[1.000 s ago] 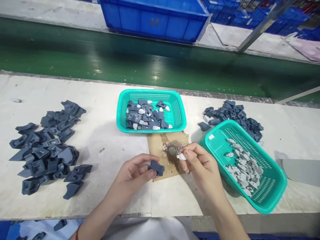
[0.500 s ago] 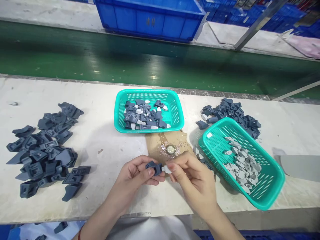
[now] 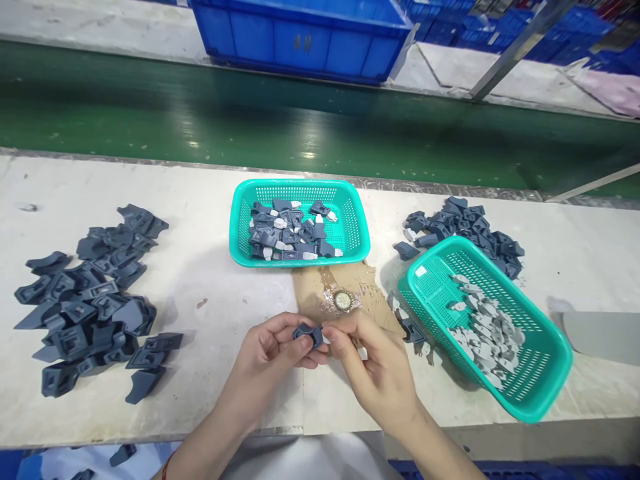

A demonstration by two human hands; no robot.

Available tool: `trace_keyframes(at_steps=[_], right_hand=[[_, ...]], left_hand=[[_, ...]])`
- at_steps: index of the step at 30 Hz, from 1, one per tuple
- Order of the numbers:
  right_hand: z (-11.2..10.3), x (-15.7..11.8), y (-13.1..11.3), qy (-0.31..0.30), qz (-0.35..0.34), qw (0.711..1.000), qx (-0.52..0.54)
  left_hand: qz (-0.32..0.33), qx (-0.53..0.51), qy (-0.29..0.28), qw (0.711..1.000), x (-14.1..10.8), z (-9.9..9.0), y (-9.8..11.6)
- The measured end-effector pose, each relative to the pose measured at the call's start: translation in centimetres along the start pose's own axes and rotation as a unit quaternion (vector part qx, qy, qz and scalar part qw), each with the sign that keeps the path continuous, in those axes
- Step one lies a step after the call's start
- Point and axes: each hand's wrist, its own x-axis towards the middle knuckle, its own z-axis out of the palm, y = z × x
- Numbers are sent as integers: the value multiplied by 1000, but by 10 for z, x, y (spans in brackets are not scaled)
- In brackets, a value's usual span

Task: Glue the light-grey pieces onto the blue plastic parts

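Between thumb and fingers, my left hand [image 3: 273,350] grips a dark grey plastic part [image 3: 309,335]. My right hand [image 3: 367,357] pinches a small light grey plastic piece [image 3: 325,337] against the right end of that part; the fingertips cover most of the piece. Just beyond my hands, a round object with a pale, glittery top [image 3: 343,301] sits on brown cardboard [image 3: 310,287]. Farther back is a green basket [image 3: 364,230] of dark parts with light pieces attached. A second green basket [image 3: 553,347], tilted at my right, holds loose light grey pieces [image 3: 487,327].
A large pile of dark grey parts [image 3: 90,300] lies on the table at left. Another dark pile [image 3: 467,230] lies behind the right basket. Past the table's far edge runs a green belt-like surface [image 3: 150,113], with a big blue crate [image 3: 305,40] beyond it.
My right hand has moved slightly left toward the dark part, and the light piece, plainly visible before, is now mostly covered by the fingers. My left hand keeps its grip.
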Motion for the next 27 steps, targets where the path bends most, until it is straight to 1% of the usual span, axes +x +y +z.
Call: trace_keyframes(at_steps=[3, 5, 6, 8, 10, 11, 13, 15, 16, 18, 20, 22, 27], right_hand=[[0, 3, 2, -6, 54, 996, 67], [1, 3, 3, 3, 89, 990, 114], [2, 3, 3, 5, 100, 987, 129], [3, 2, 4, -3, 108, 985, 136], [2, 1, 4, -26, 92, 990, 104], [1, 2, 4, -37, 68, 994, 71], [0, 4, 5, -49, -9, 999, -23], [-1, 8, 6, -48, -92, 989, -106], [-1, 9, 7, -43, -123, 982, -136], [0, 11, 8, -34, -158, 971, -179], [1, 12, 8, -27, -174, 961, -213], [0, 12, 6, -26, -183, 956, -228], [-8, 9, -4, -55, -169, 954, -242]], left_hand=[[6, 36, -21, 999, -2, 0, 2], [44, 128, -38, 990, -5, 0, 8], [71, 199, -47, 976, -7, 0, 13], [115, 348, -62, 928, -11, -1, 23], [125, 448, -85, 881, -15, -3, 30], [123, 472, -98, 868, -16, -3, 32], [120, 491, -117, 855, -18, -5, 32], [119, 491, -127, 854, -18, -5, 28], [117, 486, -128, 857, -17, -5, 26], [106, 468, -126, 868, -17, -4, 22], [92, 444, -129, 882, -16, -2, 20], [82, 430, -136, 889, -16, 0, 20], [95, 436, -164, 880, -15, 3, 20]])
